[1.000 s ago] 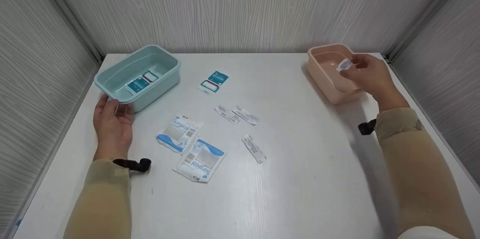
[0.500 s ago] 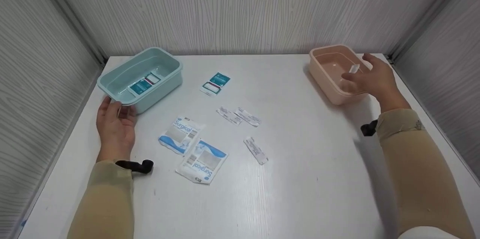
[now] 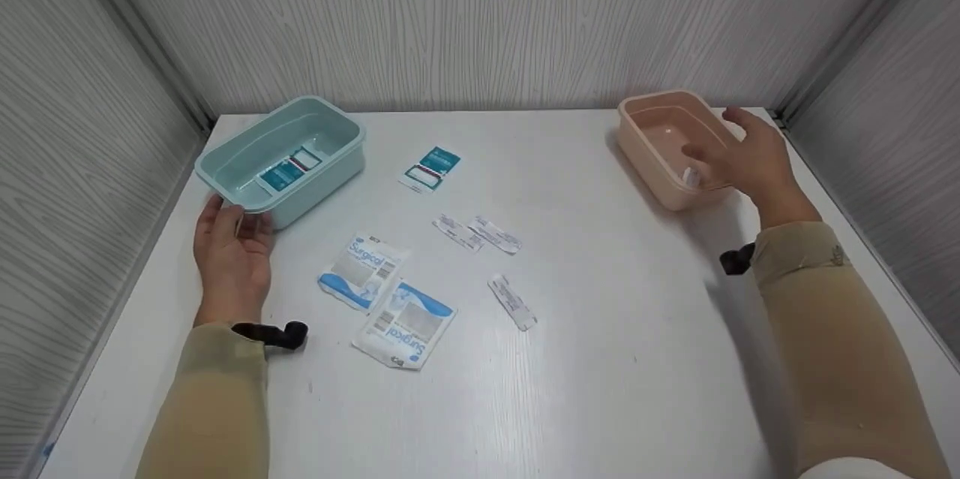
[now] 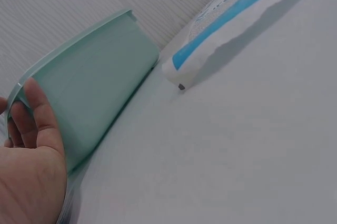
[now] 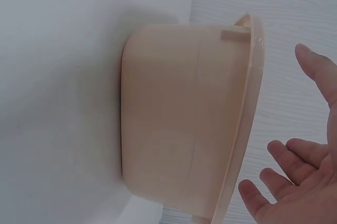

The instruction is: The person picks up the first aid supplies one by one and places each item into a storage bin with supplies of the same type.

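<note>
In the head view my left hand is at the near end of the light blue tub, its fingers curled at the rim. The left wrist view shows these fingers bent against the tub's wall under the lip. A teal and white packet lies in this tub. My right hand is spread over the near end of the pink tub, holding nothing. Below its fingers a small white packet is inside the tub, partly hidden. In the right wrist view the fingers are apart beside the rim.
Another teal and white packet lies between the tubs. Two Surgicol packets overlap on the table. Narrow printed white strips lie near the middle. Grey wood-grain walls stand behind and on both sides.
My right hand has let go of the small white packet, which has dropped into the pink tub, and its fingers have spread. The left hand stays at the blue tub.
</note>
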The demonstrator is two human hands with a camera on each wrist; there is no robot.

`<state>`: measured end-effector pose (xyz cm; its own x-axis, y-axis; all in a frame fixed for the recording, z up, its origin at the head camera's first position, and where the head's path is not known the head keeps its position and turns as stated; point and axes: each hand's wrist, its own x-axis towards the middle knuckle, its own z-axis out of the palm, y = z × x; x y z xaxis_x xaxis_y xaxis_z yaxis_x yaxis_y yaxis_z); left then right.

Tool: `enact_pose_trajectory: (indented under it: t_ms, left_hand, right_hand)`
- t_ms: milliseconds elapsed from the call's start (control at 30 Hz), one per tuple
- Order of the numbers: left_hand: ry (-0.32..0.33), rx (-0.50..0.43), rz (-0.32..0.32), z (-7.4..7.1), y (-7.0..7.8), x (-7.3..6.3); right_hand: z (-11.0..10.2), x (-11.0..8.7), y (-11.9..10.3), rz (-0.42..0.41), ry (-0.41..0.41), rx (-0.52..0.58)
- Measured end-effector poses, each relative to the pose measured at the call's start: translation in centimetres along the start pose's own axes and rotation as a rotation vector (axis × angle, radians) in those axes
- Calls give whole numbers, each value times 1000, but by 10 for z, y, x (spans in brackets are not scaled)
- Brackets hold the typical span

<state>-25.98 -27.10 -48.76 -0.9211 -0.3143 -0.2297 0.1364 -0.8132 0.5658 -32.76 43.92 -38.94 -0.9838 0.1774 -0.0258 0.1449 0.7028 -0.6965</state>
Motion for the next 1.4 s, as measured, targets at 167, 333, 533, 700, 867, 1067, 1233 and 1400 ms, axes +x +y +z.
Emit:
enact_pose_trajectory:
  t_ms: [167,333,533,700,867,1067,1233,1400]
  left_hand:
    - [-2,-3,-5,-1,-3,0]
    - [10,27,-18,-4,-5,-2]
    - [6,1,-15,-1,-3,-1]
    - [6,-14,-15,-3,-2,-2]
    - [24,15,-20,-4,-6,-3]
    - [42,51,-1,-7,-13,-4]
    - [57,28,-3,-6,-11,-5]
    - [58,18,3,-8,-8,-8]
  right_hand:
    - [8,-12,-2,-33,4,38]
    - [27,-36,-6,-69,9,89]
    - [46,-69,-34,-253,94,130]
    - [71,-105,-52,-366,107,179]
    - [98,-140,-57,-424,65,219]
    - [125,-178,-64,-456,10,237]
    - [145,-196,-69,-488,-11,172]
    - [165,-207,-70,-493,-88,142]
